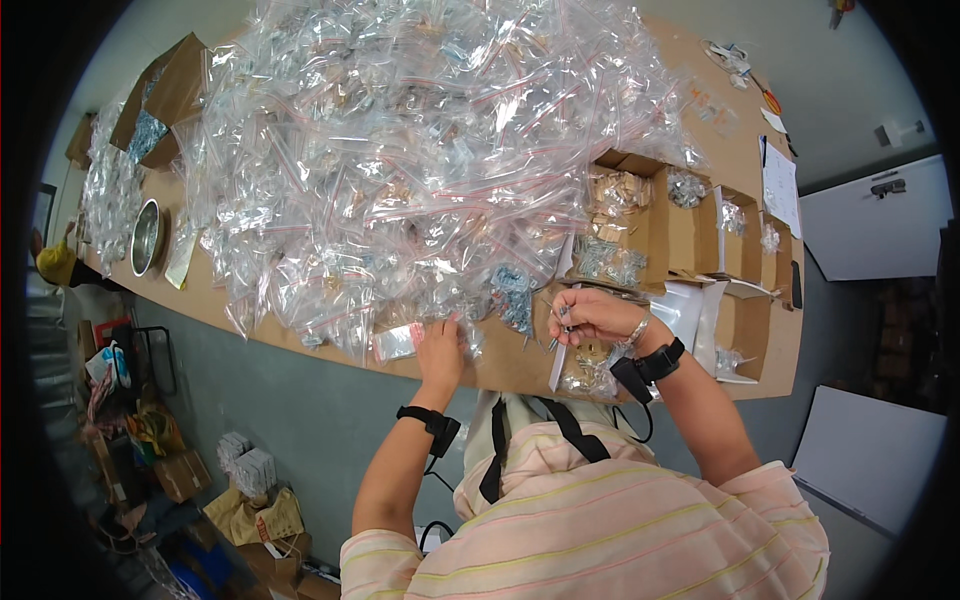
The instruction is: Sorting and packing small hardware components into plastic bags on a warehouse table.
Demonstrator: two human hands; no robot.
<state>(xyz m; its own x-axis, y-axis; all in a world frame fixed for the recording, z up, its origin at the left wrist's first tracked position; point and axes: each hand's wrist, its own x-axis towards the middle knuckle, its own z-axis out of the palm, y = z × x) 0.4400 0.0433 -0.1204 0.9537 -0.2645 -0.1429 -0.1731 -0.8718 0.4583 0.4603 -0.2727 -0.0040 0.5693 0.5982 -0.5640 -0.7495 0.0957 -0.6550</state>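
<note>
From the head camera, looking down: my left hand [440,345] rests flat on the near edge of the bench [500,368], its fingers [447,325] laid together on the mouth end of a small clear zip bag [397,343], which lies just to their left. My right hand [590,315] hovers beside it, fingers [566,314] pinching a few small metal screws [556,338] that hang just below them. By my reading the step in hand is filling the bag, with the screws picked up and not yet in. The next move, as I judge it, calls for the left fingers to hold the mouth open while the right carries the screws across the short gap. Beyond both hands a great heap of filled bags [400,150] covers the bench. Just past my right fingers stand open cardboard boxes [640,225] of loose hardware, and well off to the left a metal bowl [146,237].
</note>
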